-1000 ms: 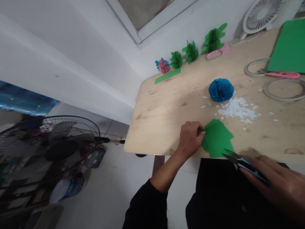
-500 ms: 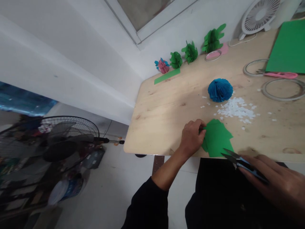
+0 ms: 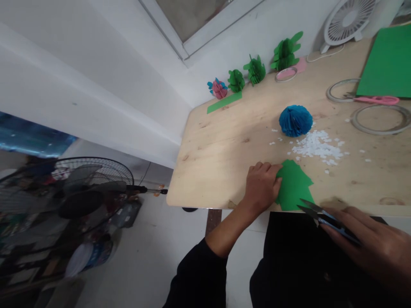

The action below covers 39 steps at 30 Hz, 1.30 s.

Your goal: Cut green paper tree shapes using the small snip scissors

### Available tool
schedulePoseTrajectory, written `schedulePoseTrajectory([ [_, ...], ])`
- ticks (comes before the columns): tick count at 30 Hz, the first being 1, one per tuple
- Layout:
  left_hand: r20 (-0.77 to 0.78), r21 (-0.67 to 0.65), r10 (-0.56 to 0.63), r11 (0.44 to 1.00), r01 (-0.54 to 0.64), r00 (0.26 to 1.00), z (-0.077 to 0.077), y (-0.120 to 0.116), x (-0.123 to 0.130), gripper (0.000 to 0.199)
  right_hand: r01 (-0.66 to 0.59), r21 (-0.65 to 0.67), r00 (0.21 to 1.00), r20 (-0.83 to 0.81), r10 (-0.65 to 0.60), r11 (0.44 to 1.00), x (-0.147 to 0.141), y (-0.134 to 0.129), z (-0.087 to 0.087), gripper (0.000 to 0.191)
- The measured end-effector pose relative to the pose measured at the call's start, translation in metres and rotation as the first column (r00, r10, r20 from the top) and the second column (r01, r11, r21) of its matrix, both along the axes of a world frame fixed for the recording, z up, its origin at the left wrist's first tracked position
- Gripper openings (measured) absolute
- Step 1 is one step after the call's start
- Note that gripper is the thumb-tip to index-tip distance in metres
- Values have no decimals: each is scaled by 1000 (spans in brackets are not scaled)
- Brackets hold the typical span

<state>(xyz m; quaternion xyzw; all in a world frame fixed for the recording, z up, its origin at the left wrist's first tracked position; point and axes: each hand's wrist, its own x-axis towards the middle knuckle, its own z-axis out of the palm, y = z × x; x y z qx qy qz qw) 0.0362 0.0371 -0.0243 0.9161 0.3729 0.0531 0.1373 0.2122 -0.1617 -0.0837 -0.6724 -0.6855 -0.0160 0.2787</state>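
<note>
A piece of green paper point(image 3: 294, 186) with an uneven, angular outline lies at the table's front edge. My left hand point(image 3: 262, 184) is at its left side, fingers bent over that edge and thumb against it; the fingertips are partly hidden. In my right hand point(image 3: 374, 239) is a pair of thread snips point(image 3: 330, 222), gripped around the handles. Their blades point left, slightly apart, with the tips over the paper's lower right corner. Beyond the paper sits a blue folded-paper ball point(image 3: 296, 121), beside a scatter of small white paper bits point(image 3: 317, 145).
Pink-handled scissors point(image 3: 377, 99) and rolls of tape point(image 3: 380, 119) lie at the right near green sheets point(image 3: 387, 64). Paper figures point(image 3: 256, 69) line the wall, with a green strip point(image 3: 224, 102) before them. A small white fan point(image 3: 348, 21) stands at the back.
My left hand has shifted slightly right over the paper's left edge, and its fingers reach further forward than before. The snips in my right hand stay nearly still.
</note>
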Motion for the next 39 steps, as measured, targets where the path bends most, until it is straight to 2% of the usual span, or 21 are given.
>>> schedulePoseTrajectory([
  [3, -6, -15, 5, 1000, -5, 1000, 1, 0, 1, 34, -57, 24, 993, 103, 54, 998, 0, 0, 2, 48],
  [5, -12, -24, 9, 1000, -9, 1000, 1, 0, 2, 32, -42, 22, 992, 117, 39, 999, 0, 1, 3, 49],
  [16, 48, 6, 3, 1000, -3, 999, 3, -4, 1, 25, -42, 23, 999, 19, 41, 999, -1, 1, 0, 50],
  [22, 79, 64, -30, 998, 25, 996, 2, -7, -1, 26, 1, -2, 999, 32, -1, 1000, -2, 0, -1, 45],
  [25, 71, 100, -48, 994, 41, 996, 3, -9, -3, 26, -12, 0, 999, 51, 12, 1000, -2, 0, 0, 49],
  [39, -22, 245, -95, 965, 97, 995, 1, -16, -4, 34, 6, -34, 997, 72, -4, 999, -3, 5, 11, 45],
])
